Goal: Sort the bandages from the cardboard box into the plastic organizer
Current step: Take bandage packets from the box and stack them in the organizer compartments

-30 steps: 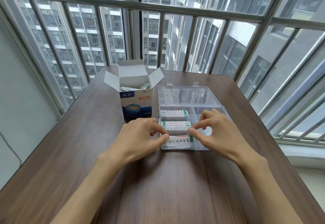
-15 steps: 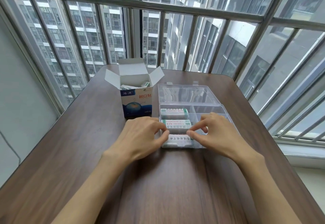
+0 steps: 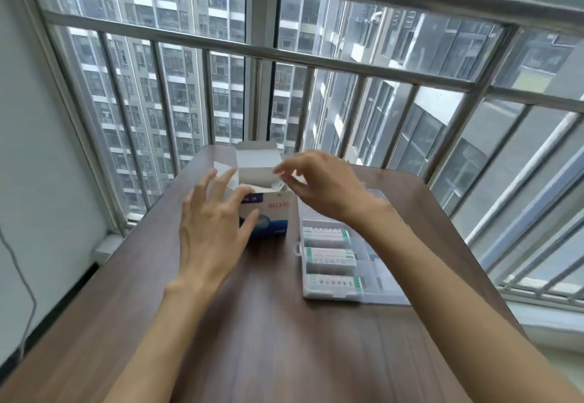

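On the dark wood-grain surface (image 3: 259, 339), the clear plastic organizer (image 3: 384, 279) lies nearest, with three white green-edged bandage packs (image 3: 331, 257) stacked in its left compartments. Beyond it, the left hand (image 3: 211, 228) spreads its fingers wide against the front of the open blue-and-white cardboard box (image 3: 271, 216). The right hand (image 3: 319, 186) hovers over the box's opening, fingers loosely bent; blur hides whether they grip anything.

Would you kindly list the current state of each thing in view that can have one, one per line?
cardboard box: upright on the table, top flaps open.
plastic organizer: lid open, three left compartments filled.
bandages: three stacks, one per compartment.
left hand: fingers spread, at the box's front.
right hand: fingers loosely curled over the box opening; any grip is too blurred to tell.
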A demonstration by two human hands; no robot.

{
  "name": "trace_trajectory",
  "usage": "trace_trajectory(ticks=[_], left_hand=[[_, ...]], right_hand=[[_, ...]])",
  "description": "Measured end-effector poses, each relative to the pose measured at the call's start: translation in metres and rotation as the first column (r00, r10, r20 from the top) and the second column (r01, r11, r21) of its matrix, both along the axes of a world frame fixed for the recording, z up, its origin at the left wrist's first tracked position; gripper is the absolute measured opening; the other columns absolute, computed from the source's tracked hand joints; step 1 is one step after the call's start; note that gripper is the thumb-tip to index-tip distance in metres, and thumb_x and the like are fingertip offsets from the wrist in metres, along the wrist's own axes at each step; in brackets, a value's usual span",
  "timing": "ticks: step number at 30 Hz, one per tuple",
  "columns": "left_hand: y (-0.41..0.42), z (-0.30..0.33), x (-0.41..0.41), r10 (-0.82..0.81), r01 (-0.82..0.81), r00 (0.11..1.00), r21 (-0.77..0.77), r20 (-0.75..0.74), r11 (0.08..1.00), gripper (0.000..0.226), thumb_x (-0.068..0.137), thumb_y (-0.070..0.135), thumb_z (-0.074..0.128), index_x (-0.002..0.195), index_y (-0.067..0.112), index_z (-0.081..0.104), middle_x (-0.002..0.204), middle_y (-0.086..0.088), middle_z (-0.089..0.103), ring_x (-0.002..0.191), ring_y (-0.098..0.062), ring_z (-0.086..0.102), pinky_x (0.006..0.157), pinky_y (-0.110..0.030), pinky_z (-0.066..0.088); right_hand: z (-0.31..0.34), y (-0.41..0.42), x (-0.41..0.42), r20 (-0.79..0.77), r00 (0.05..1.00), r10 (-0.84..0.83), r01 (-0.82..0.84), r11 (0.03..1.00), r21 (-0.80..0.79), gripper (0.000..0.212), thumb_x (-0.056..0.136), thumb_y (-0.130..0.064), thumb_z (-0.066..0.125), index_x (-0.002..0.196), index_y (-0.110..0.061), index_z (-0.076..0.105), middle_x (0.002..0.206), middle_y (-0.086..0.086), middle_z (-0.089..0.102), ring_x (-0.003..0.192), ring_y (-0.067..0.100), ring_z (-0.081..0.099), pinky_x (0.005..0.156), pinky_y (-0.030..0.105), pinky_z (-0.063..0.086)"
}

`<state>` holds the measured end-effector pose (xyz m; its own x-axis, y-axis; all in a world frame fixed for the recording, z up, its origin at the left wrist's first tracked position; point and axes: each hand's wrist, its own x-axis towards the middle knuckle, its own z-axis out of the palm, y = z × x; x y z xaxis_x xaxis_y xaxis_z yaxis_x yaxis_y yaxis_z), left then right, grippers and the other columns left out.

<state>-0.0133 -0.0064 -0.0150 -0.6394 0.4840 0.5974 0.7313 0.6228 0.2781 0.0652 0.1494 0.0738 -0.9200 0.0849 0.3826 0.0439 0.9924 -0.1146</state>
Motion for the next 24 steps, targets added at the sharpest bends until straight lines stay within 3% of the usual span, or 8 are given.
trace_trajectory(ticks=[4,6,8,11,16,19,24], left_hand=[[-0.003,0.002,0.004,-0.054,0.025,0.99,0.207,0.134,0.978,0.018,0.085,0.039,0.065,0.099,0.031,0.069,0.122,0.009,0.061,0.117,-0.018,0.044,0.083,-0.039,0.047],[-0.004,0.002,0.006,-0.048,0.0,0.986,0.285,0.162,0.958,0.011,0.084,0.034,0.067,0.095,0.033,0.071,0.117,0.014,0.063,0.112,-0.014,0.048,0.077,-0.031,0.045],[-0.004,0.003,0.008,-0.026,-0.041,0.983,0.352,0.181,0.935,0.013,0.085,0.03,0.067,0.097,0.033,0.071,0.111,0.018,0.064,0.106,-0.012,0.051,0.072,-0.027,0.044],[-0.001,0.005,0.011,-0.031,-0.062,0.975,0.403,0.221,0.913,0.022,0.085,0.026,0.065,0.105,0.032,0.067,0.105,0.017,0.064,0.098,-0.012,0.051,0.068,-0.025,0.038],[-0.001,0.007,0.013,-0.022,-0.097,0.961,0.412,0.276,0.906,0.026,0.087,0.026,0.062,0.113,0.032,0.064,0.105,0.015,0.063,0.103,-0.01,0.049,0.07,-0.023,0.033],[-0.001,0.007,0.013,-0.032,-0.111,0.943,0.405,0.331,0.908,0.028,0.091,0.028,0.058,0.118,0.033,0.062,0.103,0.012,0.058,0.109,-0.011,0.051,0.074,-0.023,0.033],[0.0,0.001,0.006,-0.035,-0.093,0.947,0.376,0.32,0.922,0.033,0.095,0.03,0.052,0.127,0.033,0.056,0.122,0.007,0.06,0.118,-0.008,0.047,0.083,-0.025,0.038]], right_hand=[[0.0,0.0,-0.037,0.226,0.973,-0.046,0.043,0.999,0.019,0.021,0.087,-0.035,0.065,0.092,-0.019,0.076,0.089,-0.004,0.073,0.082,0.014,0.066,0.069,0.028,0.051],[0.0,0.003,-0.046,0.35,0.935,-0.051,0.058,0.998,-0.008,0.033,0.082,-0.046,0.068,0.085,-0.015,0.076,0.077,0.0,0.071,0.072,0.016,0.064,0.063,0.033,0.052],[0.001,0.006,-0.053,0.466,0.884,-0.037,0.057,0.998,-0.03,0.043,0.08,-0.049,0.067,0.08,-0.007,0.073,0.064,0.003,0.06,0.06,0.018,0.052,0.056,0.033,0.042],[0.004,0.007,-0.058,0.54,0.841,-0.036,0.059,0.998,-0.025,0.041,0.078,-0.046,0.068,0.085,-0.005,0.071,0.064,0.003,0.054,0.06,0.015,0.045,0.057,0.032,0.037],[0.001,0.0,-0.064,0.461,0.886,-0.05,0.0,0.994,0.108,0.033,0.086,-0.034,0.062,0.074,-0.004,0.068,0.062,0.003,0.054,0.056,0.018,0.044,0.053,0.03,0.039],[-0.009,0.004,-0.063,0.34,0.94,-0.04,-0.012,0.989,0.149,0.04,0.091,-0.038,0.057,0.078,-0.003,0.067,0.076,0.007,0.063,0.066,0.024,0.057,0.059,0.034,0.047],[-0.012,0.012,-0.05,0.08,0.994,0.073,-0.07,0.997,-0.04,0.029,0.093,-0.038,0.055,0.099,-0.015,0.073,0.097,-0.002,0.062,0.089,0.016,0.057,0.072,0.031,0.048]])
